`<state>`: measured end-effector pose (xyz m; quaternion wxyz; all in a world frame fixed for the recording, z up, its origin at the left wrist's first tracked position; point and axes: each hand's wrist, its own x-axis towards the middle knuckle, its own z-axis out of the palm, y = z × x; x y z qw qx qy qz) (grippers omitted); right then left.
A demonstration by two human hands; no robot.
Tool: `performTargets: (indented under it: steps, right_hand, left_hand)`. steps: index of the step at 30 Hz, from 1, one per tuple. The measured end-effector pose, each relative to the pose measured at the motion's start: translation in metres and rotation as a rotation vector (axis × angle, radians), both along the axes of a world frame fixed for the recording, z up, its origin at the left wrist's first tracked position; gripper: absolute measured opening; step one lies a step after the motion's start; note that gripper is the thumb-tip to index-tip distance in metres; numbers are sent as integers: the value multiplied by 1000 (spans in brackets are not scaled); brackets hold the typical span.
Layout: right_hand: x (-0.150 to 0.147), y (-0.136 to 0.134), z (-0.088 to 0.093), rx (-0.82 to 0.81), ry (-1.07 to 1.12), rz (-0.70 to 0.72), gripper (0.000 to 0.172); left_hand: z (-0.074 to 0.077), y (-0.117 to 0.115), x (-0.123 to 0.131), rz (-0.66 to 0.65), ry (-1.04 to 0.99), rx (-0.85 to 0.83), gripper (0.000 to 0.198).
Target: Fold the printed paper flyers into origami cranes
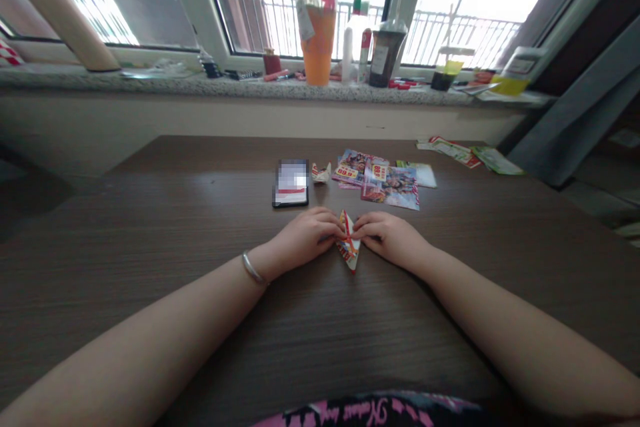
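A small folded paper [352, 257], diamond-shaped with red, yellow and white print, lies on the brown table between my hands. My left hand [314, 235], with a silver bangle at the wrist, pinches its left side. From the right, my right hand [387, 235] grips the opposite side, fingertips close to those of the left. The fingertips cover the middle of the paper. Just beyond my hands are a tablet or phone [291, 183] with a blurred screen and a small folded paper piece [321, 173].
Printed flyers [391, 183] overlap behind my right hand. More paper strips [457, 152] lie near the table's far right edge. On the stone windowsill [225, 85] stand a tall orange drink cup [319, 40], a dark drink cup [386, 57], and several bottles and small items.
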<state>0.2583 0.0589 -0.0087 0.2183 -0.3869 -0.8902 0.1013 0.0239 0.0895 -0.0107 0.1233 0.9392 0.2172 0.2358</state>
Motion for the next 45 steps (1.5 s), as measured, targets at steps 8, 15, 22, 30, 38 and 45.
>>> performTargets:
  steps: [8, 15, 22, 30, 38, 45]
  right_hand:
    - [-2, -4, 7, 45, -117, -41, 22]
    - [-5, -9, 12, 151, -292, -76, 23]
    - [-10, -17, 20, 160, -405, -115, 24]
    - [-10, -19, 28, 78, -457, -159, 25]
    - [-14, -27, 30, 79, -392, -184, 33]
    - [-8, -16, 13, 166, -368, -182, 36]
  left_hand:
    - [5, -2, -1, 6, 128, 90, 22]
    - [11, -7, 1, 12, 302, 275, 23]
    - [14, -14, 3, 57, 394, 375, 21]
    - [26, -24, 5, 137, 525, 311, 14]
    - [20, -31, 11, 210, 457, 332, 12]
    - [14, -30, 12, 175, 254, 314, 15]
